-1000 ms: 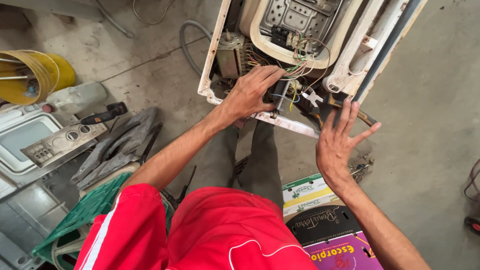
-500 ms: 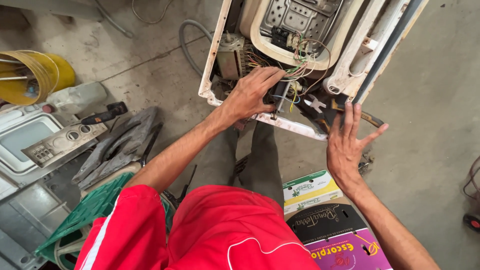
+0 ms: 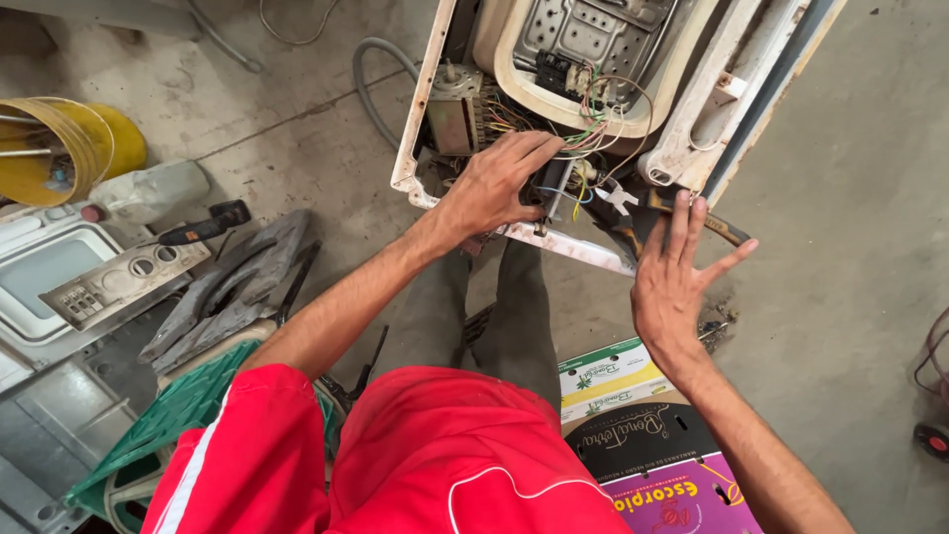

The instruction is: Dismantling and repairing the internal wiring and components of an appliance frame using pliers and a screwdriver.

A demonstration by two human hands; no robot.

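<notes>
The left hand (image 3: 494,188) grips a dark part among the wires (image 3: 583,129) inside the overturned washing machine (image 3: 682,148). The right hand (image 3: 672,277) hovers open just beside the pliers (image 3: 618,198).

Left hand (image 3: 491,186) curled, fingers bent forward; right hand (image 3: 675,272) flat, fingers spread.
</notes>
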